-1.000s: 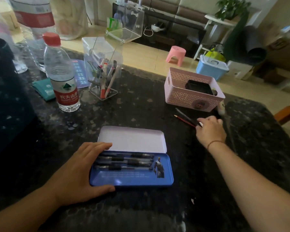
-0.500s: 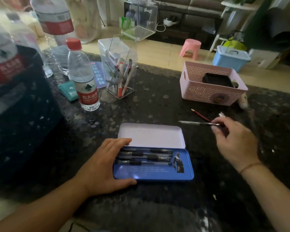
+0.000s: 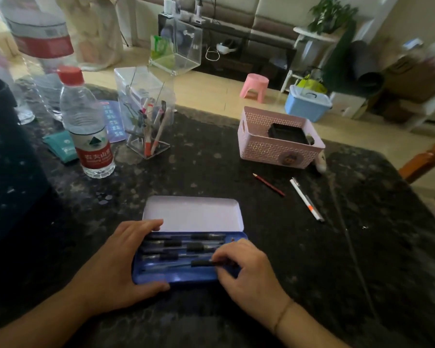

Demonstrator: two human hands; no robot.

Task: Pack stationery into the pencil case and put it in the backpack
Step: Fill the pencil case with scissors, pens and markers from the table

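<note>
The main risk sits under your right hand [image 3: 246, 270]: the pen [image 3: 186, 264] you are laying in rests nearest the front wall of the pencil case [image 3: 176, 278], and if it ends up propped on that wall or across the pens [image 3: 183, 244] already lined up behind it, the lid [image 3: 194, 213] will likely not shut flat when you fold it down. A second hazard is the case sliding on the smooth dark table [image 3: 261, 247] as you press; your left hand [image 3: 121, 270] guards against that, so do not lift it early. Watch too that your left fingertips, lying over the back corner beside the hinge, are clear before the lid comes over. Your right hand is curled, thumb and forefinger pinched on the pen's black grip, with the pen's far end already down inside the case. Your left hand is spread fairly wide and flat, thumb along the front edge and fingers over the left end, bracing the case without lifting it. The case lies open on the table right in front of you. A red pencil [image 3: 269, 185] and a white pen [image 3: 307, 200] are still loose on the table near the pink basket [image 3: 276, 149], well apart from the case, so the packing looks unfinished. I judge the dark mass at your far left to be the backpack [image 3: 8, 177], though too little shows to be sure.
</note>
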